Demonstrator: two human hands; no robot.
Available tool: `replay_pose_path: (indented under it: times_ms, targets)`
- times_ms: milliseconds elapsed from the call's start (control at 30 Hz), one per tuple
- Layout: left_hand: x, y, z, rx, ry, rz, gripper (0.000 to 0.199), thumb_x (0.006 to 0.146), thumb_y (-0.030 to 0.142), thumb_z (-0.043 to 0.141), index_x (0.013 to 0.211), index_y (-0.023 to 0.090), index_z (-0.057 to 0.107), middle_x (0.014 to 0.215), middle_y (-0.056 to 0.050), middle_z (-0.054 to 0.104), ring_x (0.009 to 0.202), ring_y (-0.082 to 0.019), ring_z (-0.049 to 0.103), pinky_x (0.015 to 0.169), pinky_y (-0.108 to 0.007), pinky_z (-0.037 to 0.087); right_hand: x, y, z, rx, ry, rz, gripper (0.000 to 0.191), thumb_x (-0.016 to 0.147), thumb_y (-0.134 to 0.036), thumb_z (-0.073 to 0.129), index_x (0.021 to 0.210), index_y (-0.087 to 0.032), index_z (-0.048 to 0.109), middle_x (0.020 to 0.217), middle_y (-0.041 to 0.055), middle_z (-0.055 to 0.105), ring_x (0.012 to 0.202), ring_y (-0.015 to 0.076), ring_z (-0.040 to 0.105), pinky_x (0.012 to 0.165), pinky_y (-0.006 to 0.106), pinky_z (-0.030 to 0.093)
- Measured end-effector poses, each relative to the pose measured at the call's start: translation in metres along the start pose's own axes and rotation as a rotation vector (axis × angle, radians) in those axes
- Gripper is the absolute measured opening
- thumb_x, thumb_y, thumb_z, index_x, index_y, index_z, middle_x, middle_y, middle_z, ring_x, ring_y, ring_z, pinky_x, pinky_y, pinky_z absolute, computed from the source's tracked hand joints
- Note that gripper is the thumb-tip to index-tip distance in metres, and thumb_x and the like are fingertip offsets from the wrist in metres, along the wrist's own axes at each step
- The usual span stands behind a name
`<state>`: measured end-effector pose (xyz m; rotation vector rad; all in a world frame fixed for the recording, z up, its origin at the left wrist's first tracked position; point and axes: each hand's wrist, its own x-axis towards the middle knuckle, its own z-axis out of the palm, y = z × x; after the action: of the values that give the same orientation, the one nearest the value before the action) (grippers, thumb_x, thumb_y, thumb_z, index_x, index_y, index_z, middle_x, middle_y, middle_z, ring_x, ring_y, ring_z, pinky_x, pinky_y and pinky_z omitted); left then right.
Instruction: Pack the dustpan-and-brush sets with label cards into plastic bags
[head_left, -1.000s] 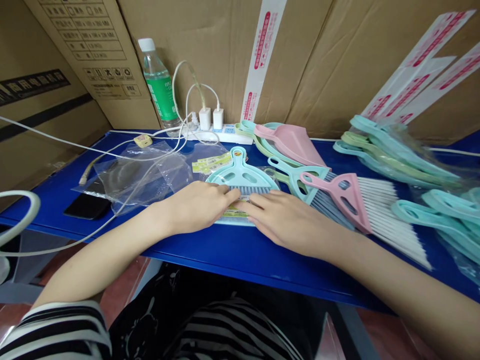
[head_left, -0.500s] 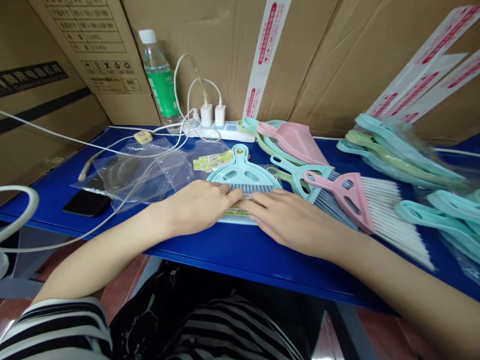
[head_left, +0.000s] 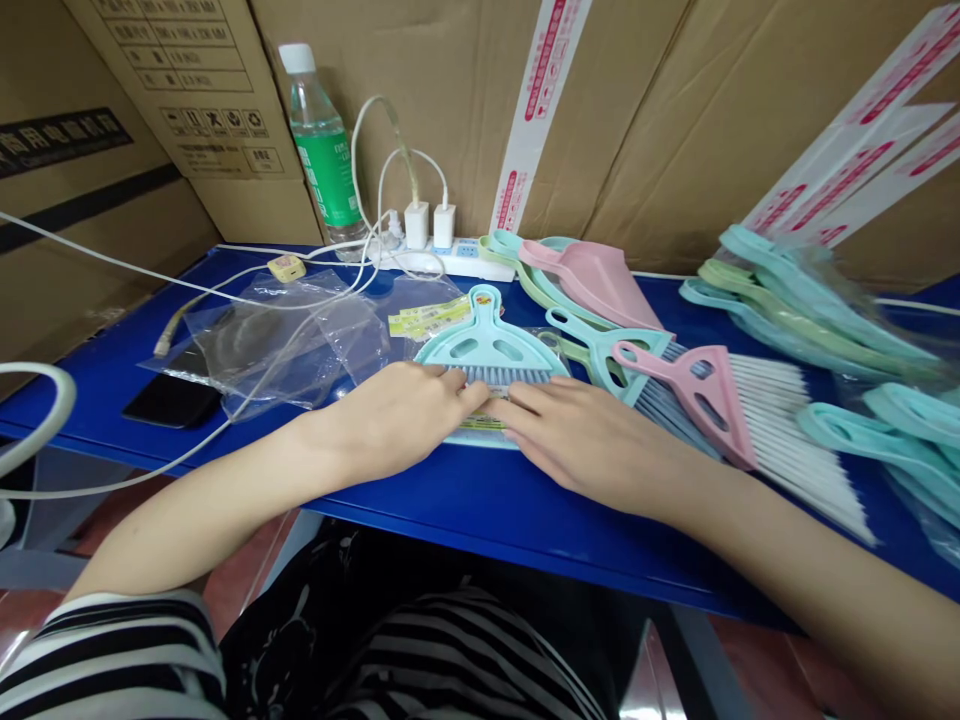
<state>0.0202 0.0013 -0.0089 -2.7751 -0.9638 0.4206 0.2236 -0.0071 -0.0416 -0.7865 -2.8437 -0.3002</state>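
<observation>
A light-blue hand brush (head_left: 487, 335) with grey bristles lies over a light-blue dustpan (head_left: 480, 438) near the table's front edge. A yellow-green label (head_left: 480, 421) shows on the dustpan, partly covered by my fingers. My left hand (head_left: 409, 415) rests palm down on the left side, its fingers reaching to the label beside the bristles. From the right, my right hand (head_left: 574, 435) lies over the label and the pan's front, fingers stretched toward the left. The fingertips of both hands nearly meet. Part of the pan is hidden under my hands.
To the right lie a pink brush (head_left: 694, 395), a second light-blue brush (head_left: 611, 350) and a pink dustpan (head_left: 600, 280). Bagged sets (head_left: 795, 310) are farther right. Plastic bags (head_left: 300, 335), a phone (head_left: 172, 400), cables, a power strip (head_left: 450, 260) and a bottle (head_left: 326, 170) occupy the left and back.
The view has shifted slightly. Both hands stay at the label on the dustpan, with only a small shift of the fingers; the brush and other things lie as before.
</observation>
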Motion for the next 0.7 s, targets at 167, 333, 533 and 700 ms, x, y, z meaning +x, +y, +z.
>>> replay_pose_path:
  times_ms: [167,333,533,700]
  targets:
    - [-0.0010,0.0013,-0.0023,0.004,-0.006,0.001,0.026,0.094,0.008,0.038,0.112,0.015,0.055,0.098,-0.010,0.068,0.082,-0.021,0.068,0.073,-0.033,0.055,0.0004,-0.0005,0.0007,0.002,0.027,-0.011,0.025,0.088,-0.007,0.043,0.105,-0.015,0.060,0.081,0.0050,0.063,0.068,0.0215,0.061,0.063,0.033,0.044]
    - [-0.0023,0.0030,-0.0013,0.020,0.010,0.011,0.026,0.094,0.006,0.038,0.112,0.014,0.056,0.098,-0.010,0.068,0.083,-0.022,0.068,0.072,-0.033,0.056,0.0007,-0.0002,0.0004,-0.011,0.001,-0.007,0.024,0.090,-0.008,0.040,0.102,-0.016,0.060,0.080,0.0048,0.063,0.068,0.0207,0.060,0.063,0.032,0.043]
    - [-0.0042,0.0061,-0.0029,0.029,0.002,0.007,0.025,0.093,0.006,0.040,0.111,0.013,0.056,0.101,-0.011,0.068,0.085,-0.022,0.069,0.073,-0.034,0.055,0.0001,0.0003,0.0018,-0.022,0.027,-0.024,0.022,0.090,-0.008,0.040,0.100,-0.016,0.059,0.080,0.0046,0.063,0.067,0.0206,0.060,0.063,0.032,0.043]
    - [-0.0048,0.0058,-0.0038,0.015,0.000,0.014,0.026,0.092,0.004,0.041,0.111,0.013,0.057,0.104,-0.011,0.068,0.087,-0.023,0.068,0.073,-0.035,0.055,0.0003,-0.0003,0.0014,-0.007,0.001,-0.006,0.022,0.090,-0.009,0.041,0.100,-0.017,0.059,0.079,0.0040,0.062,0.067,0.0197,0.060,0.064,0.032,0.044]
